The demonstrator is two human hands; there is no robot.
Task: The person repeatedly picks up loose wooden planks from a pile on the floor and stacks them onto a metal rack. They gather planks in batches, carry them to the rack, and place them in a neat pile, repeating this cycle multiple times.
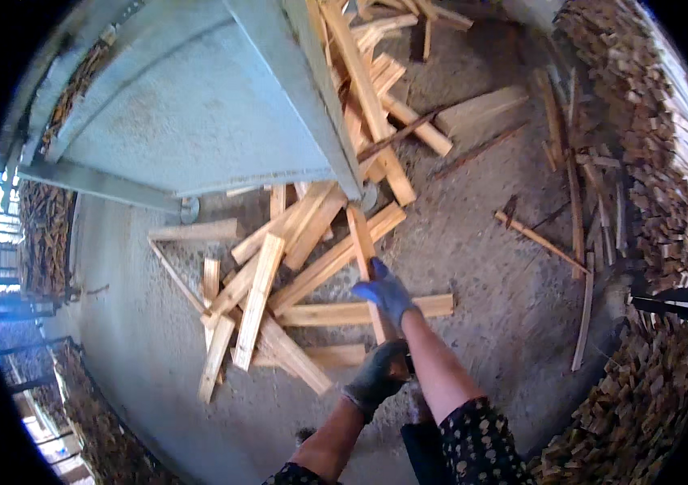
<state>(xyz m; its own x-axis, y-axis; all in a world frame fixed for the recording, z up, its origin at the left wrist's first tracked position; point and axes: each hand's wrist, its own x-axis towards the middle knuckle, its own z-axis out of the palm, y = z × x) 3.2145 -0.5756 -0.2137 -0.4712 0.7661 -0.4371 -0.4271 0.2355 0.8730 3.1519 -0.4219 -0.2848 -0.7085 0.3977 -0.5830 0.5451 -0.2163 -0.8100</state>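
Observation:
A long split stick of firewood [363,242] points away from me, held in both gloved hands. My right hand [386,293], in a blue glove, is wrapped round its middle. Closer to me, my left hand [378,377] in a dark grey-green glove closes on the near end, which its fingers partly hide. Beneath and left of the stick lies a loose heap of pale split firewood [259,299], its pieces crossing at many angles. One flat piece [336,314] passes under the held stick near my right hand.
A large grey metal machine frame [198,105] stands on feet at the upper left. More split wood [372,89] is piled beside it. Dark strips and bark [574,178] litter the concrete floor [473,242] at the right. Stacked firewood [643,388] lines both sides.

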